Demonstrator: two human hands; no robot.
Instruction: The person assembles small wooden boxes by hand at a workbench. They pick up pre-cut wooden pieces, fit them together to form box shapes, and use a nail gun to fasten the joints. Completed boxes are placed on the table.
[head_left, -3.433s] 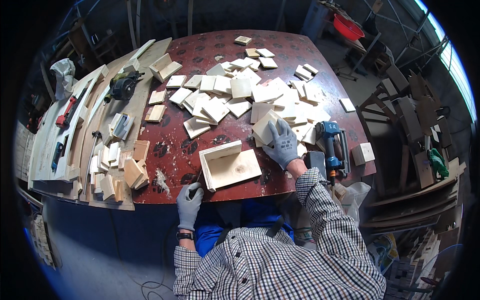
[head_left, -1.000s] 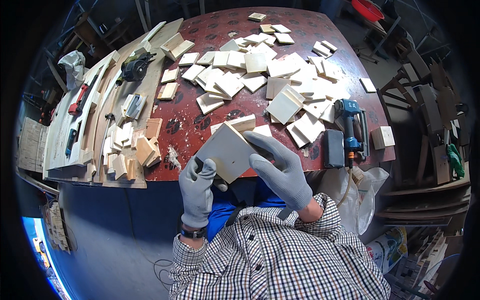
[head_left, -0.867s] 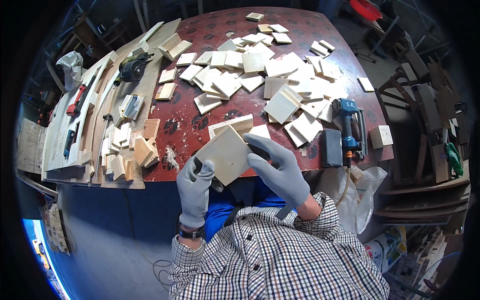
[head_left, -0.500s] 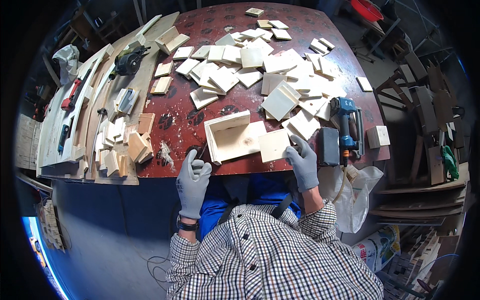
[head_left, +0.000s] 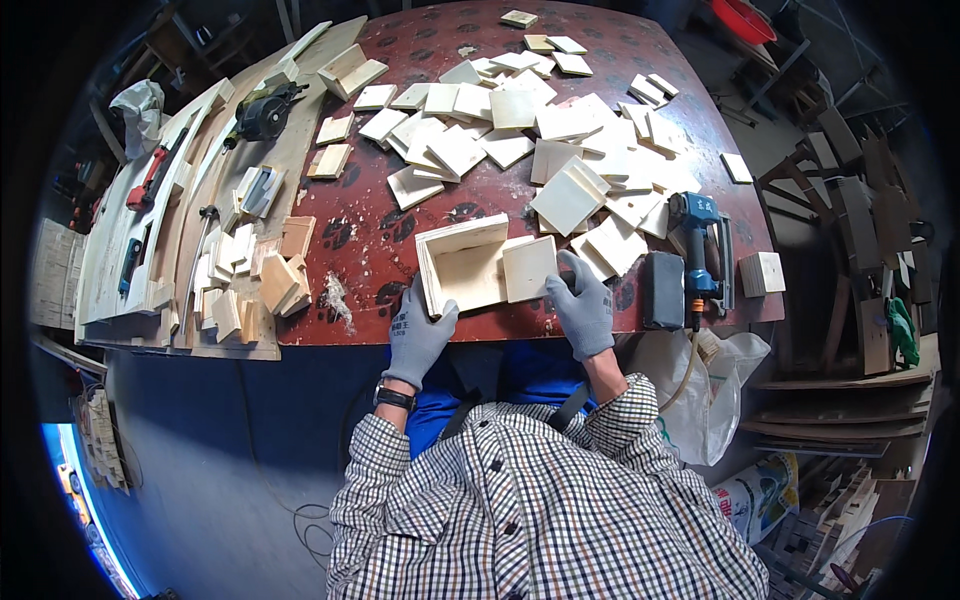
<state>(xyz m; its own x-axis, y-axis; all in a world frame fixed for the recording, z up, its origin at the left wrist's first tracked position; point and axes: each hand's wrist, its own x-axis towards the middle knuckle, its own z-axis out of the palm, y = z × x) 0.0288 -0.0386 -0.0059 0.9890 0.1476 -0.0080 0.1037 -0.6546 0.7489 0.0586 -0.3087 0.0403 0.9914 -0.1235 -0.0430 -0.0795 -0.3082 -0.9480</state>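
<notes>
A red-brown bench (head_left: pixel 400 225) fills the upper middle of the frame, strewn with pale square wooden pieces (head_left: pixel 520 120), with long boards (head_left: pixel 190 230) at its left and a blue power tool (head_left: pixel 697 250) at its right edge. Low in the centre lies an open wooden box (head_left: pixel 462 265). The gloved left hand (head_left: pixel 420 335) grasps its near corner, while the gloved right hand (head_left: pixel 583 308) presses a square wooden panel (head_left: pixel 529 268) against the box's right side.
</notes>
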